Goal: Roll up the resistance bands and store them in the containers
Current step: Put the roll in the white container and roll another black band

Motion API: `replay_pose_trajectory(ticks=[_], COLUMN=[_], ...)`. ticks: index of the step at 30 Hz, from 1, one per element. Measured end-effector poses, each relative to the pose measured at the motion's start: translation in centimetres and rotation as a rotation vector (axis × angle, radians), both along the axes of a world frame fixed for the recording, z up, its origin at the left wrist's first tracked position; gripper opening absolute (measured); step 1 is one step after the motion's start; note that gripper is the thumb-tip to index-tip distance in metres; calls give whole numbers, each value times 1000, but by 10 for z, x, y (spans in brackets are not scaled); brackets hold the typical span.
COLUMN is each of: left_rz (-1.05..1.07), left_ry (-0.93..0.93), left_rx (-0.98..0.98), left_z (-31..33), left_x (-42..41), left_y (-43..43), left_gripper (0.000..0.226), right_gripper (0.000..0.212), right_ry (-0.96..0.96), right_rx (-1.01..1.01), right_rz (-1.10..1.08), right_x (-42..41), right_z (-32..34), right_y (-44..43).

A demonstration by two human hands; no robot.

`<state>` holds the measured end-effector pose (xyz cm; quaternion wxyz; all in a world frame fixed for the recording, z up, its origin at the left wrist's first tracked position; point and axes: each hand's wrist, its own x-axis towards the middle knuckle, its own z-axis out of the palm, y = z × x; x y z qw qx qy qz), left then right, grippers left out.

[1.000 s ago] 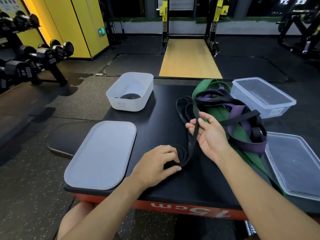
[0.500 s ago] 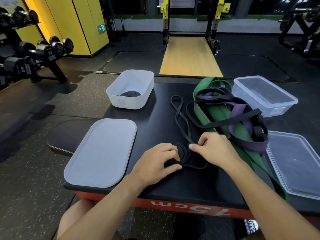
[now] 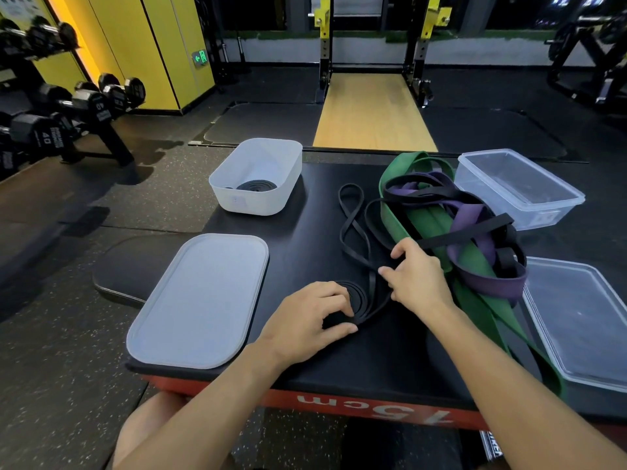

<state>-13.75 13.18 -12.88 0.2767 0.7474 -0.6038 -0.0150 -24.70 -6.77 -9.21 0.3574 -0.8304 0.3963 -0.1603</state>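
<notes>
My left grip (image 3: 305, 317) is clasping a half-wound black band (image 3: 356, 295), my right grip (image 3: 417, 283) pinching its tail. Beyond them one roll (image 3: 257, 185) is lying stored, a pile (image 3: 475, 232) waiting.

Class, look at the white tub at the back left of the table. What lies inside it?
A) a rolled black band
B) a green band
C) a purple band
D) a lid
A: a coiled black band lies on the floor of the white tub; the green band and purple band lie in the heap to its right.
</notes>
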Motion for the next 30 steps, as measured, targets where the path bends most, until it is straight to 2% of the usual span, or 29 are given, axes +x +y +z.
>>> replay_pose_trajectory(ticks=[4,7,10,14,21,30], left_rz=[-2,1,3,4,9,7], left_ry=[1,-10,-2,4,30,16], left_rx=[0,-1,0,4,-11,7], left_z=[0,1,1,1,2,2], left_x=[0,0,0,0,-2,-2], left_y=[0,0,0,0,0,1], left_gripper=[19,19,19,20,35,29], right_gripper=[26,21,15,17,19,20], right_ry=[-93,53,155,83,74,74], right_rx=[86,-71,-197,-98,-111,-125], right_rz=[87,139,78,7,-61,-90], right_x=[-11,-20,-21,-8,20,36], right_z=[2,-5,-9,-12,-7,-3], right_y=[8,11,16,18,20,18])
